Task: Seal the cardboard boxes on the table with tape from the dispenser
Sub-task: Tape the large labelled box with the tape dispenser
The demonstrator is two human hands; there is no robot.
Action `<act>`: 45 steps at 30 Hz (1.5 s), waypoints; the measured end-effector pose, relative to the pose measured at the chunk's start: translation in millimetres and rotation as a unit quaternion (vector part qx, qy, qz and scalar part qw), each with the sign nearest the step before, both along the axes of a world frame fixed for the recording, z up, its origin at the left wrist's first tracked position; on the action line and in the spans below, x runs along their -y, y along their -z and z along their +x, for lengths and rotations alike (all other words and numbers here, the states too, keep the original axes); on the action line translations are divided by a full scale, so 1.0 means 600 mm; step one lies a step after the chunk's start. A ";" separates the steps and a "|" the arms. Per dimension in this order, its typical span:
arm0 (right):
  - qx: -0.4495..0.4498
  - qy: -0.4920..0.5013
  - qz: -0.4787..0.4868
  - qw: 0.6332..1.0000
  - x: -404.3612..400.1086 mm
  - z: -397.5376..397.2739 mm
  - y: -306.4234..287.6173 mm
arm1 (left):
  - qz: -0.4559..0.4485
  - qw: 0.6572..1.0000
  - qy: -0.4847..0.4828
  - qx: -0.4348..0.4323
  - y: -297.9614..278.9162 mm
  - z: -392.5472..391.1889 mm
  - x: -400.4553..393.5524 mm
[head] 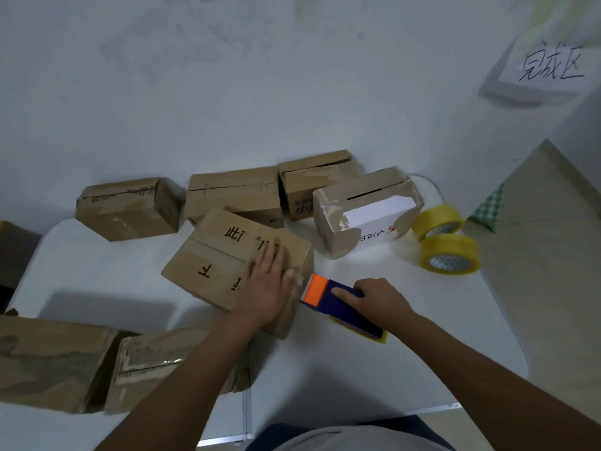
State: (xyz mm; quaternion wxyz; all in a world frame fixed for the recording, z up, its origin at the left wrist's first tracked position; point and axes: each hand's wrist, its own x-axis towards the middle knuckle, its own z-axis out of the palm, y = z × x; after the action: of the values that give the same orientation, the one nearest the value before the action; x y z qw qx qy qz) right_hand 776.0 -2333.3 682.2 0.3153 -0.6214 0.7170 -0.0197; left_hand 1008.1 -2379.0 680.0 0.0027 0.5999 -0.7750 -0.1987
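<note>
My left forearm hides the near corner of the printed box [237, 265], and its lettering blurs under my left hand [270, 288], which lies flat on the lid, fingers straight and together. Just right of that box, my right hand [377, 301] grips the tape dispenser [338, 304] on the table [357, 369]. 2 yellow tape rolls [450, 252] sit farther right.

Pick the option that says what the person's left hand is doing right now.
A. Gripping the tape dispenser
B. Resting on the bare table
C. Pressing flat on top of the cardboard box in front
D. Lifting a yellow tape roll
C: the left hand lies with straight fingers flat on the top of the front cardboard box, while the right hand grips the tape dispenser beside it.
</note>
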 end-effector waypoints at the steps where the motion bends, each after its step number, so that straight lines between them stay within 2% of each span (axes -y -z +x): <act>1: 0.003 0.000 0.003 1.000 -0.001 0.002 0.001 | 0.019 1.000 -0.007 -0.013 0.005 -0.017 -0.009; 6: 0.019 0.004 0.009 1.000 -0.004 -0.007 -0.002 | 0.001 0.999 -0.034 0.034 0.042 -0.027 -0.015; 20: -0.016 -0.013 0.021 1.000 -0.040 -0.066 -0.006 | -0.041 0.997 -0.042 0.058 0.059 -0.031 -0.018; 25: 0.101 -0.011 0.088 0.991 -0.032 -0.062 -0.017 | -0.061 0.994 -0.058 0.072 0.065 -0.037 -0.024; 28: 0.116 -0.029 0.071 0.990 -0.033 -0.051 -0.014 | -0.051 0.995 -0.061 0.057 0.063 -0.038 -0.025; 31: 0.128 -0.022 0.035 0.991 -0.031 -0.024 -0.013 | -0.062 0.993 -0.053 0.085 0.064 -0.037 -0.028; 35: 0.082 -0.032 0.007 0.996 -0.019 0.022 -0.002 | -0.074 0.991 -0.055 0.097 0.064 -0.044 -0.029; 45: -0.025 -0.037 0.071 0.996 0.053 0.052 0.001 | -0.055 0.993 -0.039 0.099 0.050 -0.043 -0.028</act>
State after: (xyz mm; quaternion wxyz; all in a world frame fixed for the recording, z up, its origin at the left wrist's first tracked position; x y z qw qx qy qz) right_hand 807.5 -2365.1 681.6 0.3408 -0.6240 0.7007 0.0587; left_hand 982.2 -2362.4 649.9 -0.0329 0.6449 -0.7576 -0.0949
